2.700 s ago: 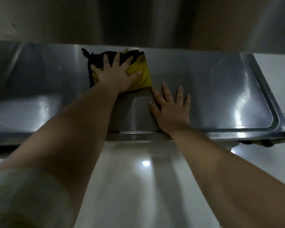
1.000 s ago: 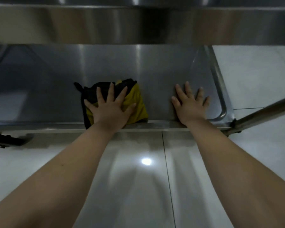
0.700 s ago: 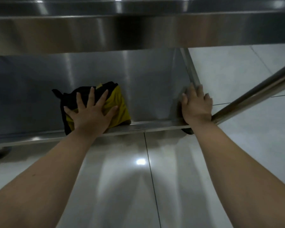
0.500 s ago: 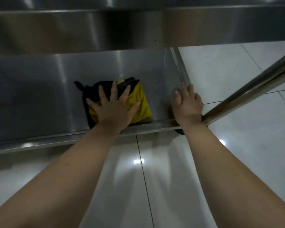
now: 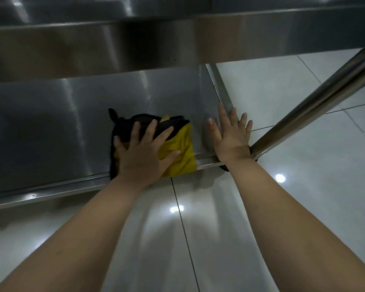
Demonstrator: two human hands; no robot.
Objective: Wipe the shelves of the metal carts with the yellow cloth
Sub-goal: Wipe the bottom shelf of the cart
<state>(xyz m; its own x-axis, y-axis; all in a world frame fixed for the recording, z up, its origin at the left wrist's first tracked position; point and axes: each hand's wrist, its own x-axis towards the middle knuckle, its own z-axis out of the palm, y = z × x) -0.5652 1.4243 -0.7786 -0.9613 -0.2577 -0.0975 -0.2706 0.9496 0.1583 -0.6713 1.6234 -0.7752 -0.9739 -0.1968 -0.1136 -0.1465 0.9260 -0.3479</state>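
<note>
Below shelf (image 5: 93, 49), left hand (image 5: 141, 157) flat on yellow cloth (image 5: 181, 148), right hand (image 5: 230, 135) flat beside post (image 5: 314, 102).

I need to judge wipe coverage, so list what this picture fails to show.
Head view only:
1. Back of the lower shelf: hidden by the upper shelf.
2. Middle of the yellow cloth: covered by the left hand.
3. Shelf corner under the right hand: covered by it.
4. Top of the metal post: cut off by the right edge.
</note>
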